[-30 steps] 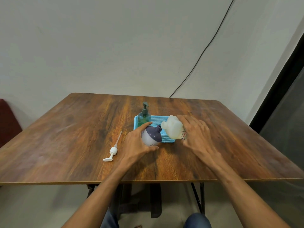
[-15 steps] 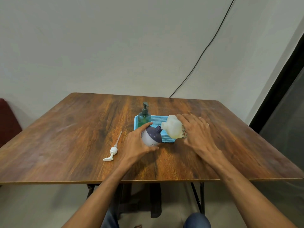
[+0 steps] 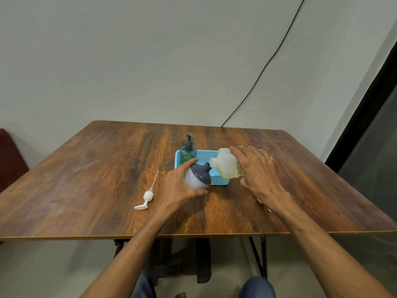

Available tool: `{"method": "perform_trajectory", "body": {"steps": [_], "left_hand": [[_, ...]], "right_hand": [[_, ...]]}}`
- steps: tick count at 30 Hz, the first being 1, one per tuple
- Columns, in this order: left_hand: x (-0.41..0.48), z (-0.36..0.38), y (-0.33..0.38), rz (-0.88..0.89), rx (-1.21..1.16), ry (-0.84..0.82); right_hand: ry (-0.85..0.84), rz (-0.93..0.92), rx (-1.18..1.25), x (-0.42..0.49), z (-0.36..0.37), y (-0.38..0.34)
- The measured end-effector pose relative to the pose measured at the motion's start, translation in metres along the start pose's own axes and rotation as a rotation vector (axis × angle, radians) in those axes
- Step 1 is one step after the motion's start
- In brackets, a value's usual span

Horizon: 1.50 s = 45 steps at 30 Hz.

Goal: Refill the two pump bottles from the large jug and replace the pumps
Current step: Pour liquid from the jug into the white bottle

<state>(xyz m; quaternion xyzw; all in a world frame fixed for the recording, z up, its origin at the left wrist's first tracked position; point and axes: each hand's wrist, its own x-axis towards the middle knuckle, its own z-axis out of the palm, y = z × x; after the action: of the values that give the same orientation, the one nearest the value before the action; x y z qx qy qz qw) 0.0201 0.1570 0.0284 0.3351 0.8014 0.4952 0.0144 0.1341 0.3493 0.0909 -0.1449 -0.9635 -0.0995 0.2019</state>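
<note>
My left hand (image 3: 178, 186) grips a round white and purple bottle (image 3: 198, 177), tilted with its open neck pointing right. My right hand (image 3: 258, 171) holds the large translucent jug (image 3: 226, 165) tipped on its side, its mouth at the bottle's neck; yellowish liquid sits in its lower part. A white pump (image 3: 147, 195) with a long tube lies on the table to the left. The green pump bottle (image 3: 188, 151), with its pump on, stands in the left corner of a blue basket (image 3: 217, 179).
The wooden table (image 3: 107, 179) reaches to the wall. A small white object (image 3: 261, 200) peeks out beneath my right forearm. A black cable (image 3: 257, 76) hangs down the wall behind. Table legs and my knees show below the front edge.
The jug has tipped a little further and crept closer to the bottle's neck. My left hand and the bottle have stayed in place.
</note>
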Motion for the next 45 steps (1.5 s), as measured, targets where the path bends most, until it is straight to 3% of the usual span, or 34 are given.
{"method": "perform_trajectory", "body": {"steps": [15,32,45], "left_hand": [[0.000,0.000,-0.001,-0.014,-0.004,0.003],[0.003,0.002,-0.008,0.118,0.027,0.051],[0.007,0.009,-0.015,0.068,-0.064,0.030]], "right_hand": [[-0.015,-0.009,-0.047,0.002,-0.002,0.000],[-0.032,-0.019,-0.092,0.004,-0.004,0.001],[-0.022,-0.018,-0.086,0.004,-0.005,0.003]]}}
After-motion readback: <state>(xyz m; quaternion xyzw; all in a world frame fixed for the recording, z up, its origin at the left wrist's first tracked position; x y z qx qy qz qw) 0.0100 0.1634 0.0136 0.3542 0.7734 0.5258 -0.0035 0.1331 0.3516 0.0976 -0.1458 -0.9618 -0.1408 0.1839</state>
